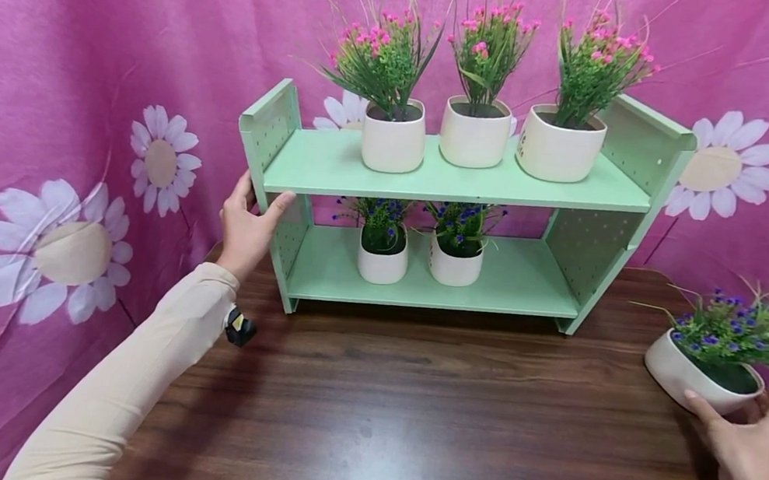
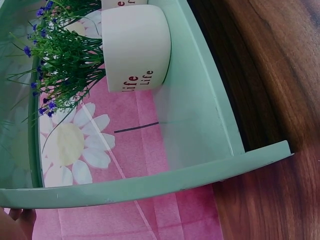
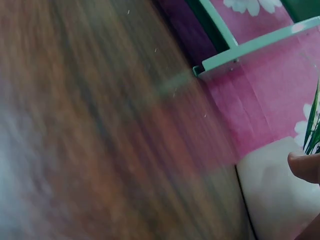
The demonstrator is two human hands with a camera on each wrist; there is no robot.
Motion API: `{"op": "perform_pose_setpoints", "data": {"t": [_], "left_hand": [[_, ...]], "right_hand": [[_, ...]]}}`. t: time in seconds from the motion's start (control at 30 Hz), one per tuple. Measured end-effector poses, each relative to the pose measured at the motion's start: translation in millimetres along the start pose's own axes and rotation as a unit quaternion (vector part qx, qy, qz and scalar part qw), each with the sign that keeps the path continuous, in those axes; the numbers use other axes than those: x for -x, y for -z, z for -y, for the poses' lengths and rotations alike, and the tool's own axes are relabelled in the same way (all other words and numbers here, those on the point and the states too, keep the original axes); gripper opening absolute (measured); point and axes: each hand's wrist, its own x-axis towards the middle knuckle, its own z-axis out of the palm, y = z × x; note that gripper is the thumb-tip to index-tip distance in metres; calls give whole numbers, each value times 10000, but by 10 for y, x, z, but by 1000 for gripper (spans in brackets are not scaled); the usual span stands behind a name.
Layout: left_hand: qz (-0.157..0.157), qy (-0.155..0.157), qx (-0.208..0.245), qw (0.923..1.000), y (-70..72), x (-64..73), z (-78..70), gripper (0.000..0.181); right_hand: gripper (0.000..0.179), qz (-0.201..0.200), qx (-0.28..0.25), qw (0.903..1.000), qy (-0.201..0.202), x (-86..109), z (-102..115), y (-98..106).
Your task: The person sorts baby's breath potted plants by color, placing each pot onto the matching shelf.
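A light green two-tier shelf (image 1: 434, 305) stands on the brown table. My left hand (image 1: 249, 230) grips its left side panel, thumb in front and fingers behind. At the far right, my right hand (image 1: 752, 451) holds a white flower pot (image 1: 693, 382) with blue flowers, thumb on its near side. The pot is tilted; in the right wrist view part of the white pot (image 3: 280, 185) shows beside the thumb. Three white pots with pink flowers (image 1: 476, 136) stand on the upper tier. Two pots with blue flowers (image 1: 382, 259) sit on the lower tier, left of its middle.
A pink curtain (image 1: 187, 39) printed with white daisies hangs behind and along both sides. The brown wooden table (image 1: 410, 399) stretches in front of the shelf. In the left wrist view, a lower-tier pot (image 2: 137, 47) bears red lettering.
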Motion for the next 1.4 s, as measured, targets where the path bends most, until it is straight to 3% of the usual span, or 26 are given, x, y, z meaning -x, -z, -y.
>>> {"op": "perform_pose_setpoints", "data": {"t": [0.27, 0.77, 0.97, 1.2, 1.4], "left_hand": [[3, 34, 30, 10000, -4, -9, -3, 60], [13, 11, 52, 10000, 1, 4, -9, 60], [1, 21, 33, 10000, 0, -2, -10, 60], [11, 6, -4, 10000, 0, -4, -17, 59], [-10, 40, -46, 10000, -2, 0, -24, 59]], "right_hand": [[92, -36, 24, 9998, -171, -130, -11, -12], [89, -63, -280, 9996, -47, -204, -77, -29], [87, -172, -54, 9998, -117, -195, -58, -57], [78, -71, -1045, 9941, -277, -193, -55, -39], [74, 76, -1227, 9922, -204, -182, -81, 2]]}}
